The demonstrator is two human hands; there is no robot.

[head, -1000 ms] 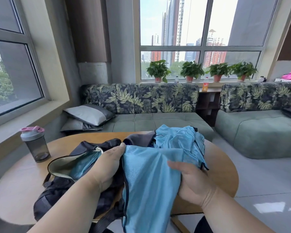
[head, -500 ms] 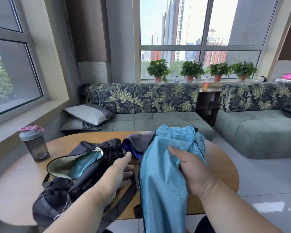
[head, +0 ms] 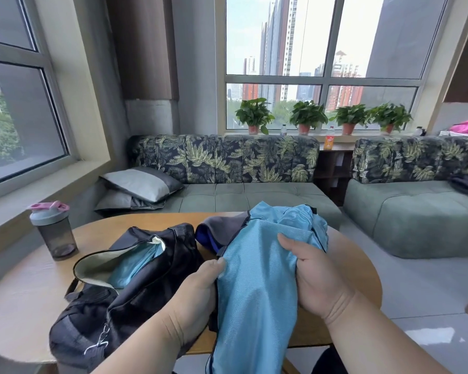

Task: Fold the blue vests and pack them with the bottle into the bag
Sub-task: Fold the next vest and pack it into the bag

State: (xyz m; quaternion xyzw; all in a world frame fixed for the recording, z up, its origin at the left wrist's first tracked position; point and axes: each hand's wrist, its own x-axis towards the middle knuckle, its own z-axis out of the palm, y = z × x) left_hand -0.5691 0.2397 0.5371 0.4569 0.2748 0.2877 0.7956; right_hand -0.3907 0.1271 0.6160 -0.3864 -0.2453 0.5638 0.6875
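A round wooden counter (head: 27, 300) is seen below the camera, in a corner room with windows on two walls. Its near rim is partly hidden by the forearms and by hanging cloth.

A blue vest (head: 257, 287) is held upright between both hands, its lower end draped past the counter's near rim and cut off at the bottom of the frame. The right hand (head: 312, 276) is curled round the vest's right side, fingers bunched into the cloth. The left hand (head: 200, 290) is pressed to the vest's left side with the thumb on the cloth; its fingers are hidden behind the fabric, so the grip is inferred only from the thumb. How the vest is folded cannot be made out.

Just left of the left hand lies the dark bag (head: 135, 287), touching that wrist, its mouth gaping toward the left. Blue cloth (head: 138, 263) is seen inside the mouth against the pale lining; what else is within is hidden. Bare counter is left beyond the bag's left side.

Beyond the hands, more crumpled blue fabric (head: 292, 220) and a grey and dark-blue garment (head: 216, 230) are heaped together; separate pieces cannot be told apart.

Far left of the hands, near the counter's rim, the bottle (head: 53, 230) stands upright with its pink-capped lid on, well apart from the bag.

Farther off, a leaf-patterned sofa (head: 227, 160) and potted plants (head: 308, 116) on the sill are seen.
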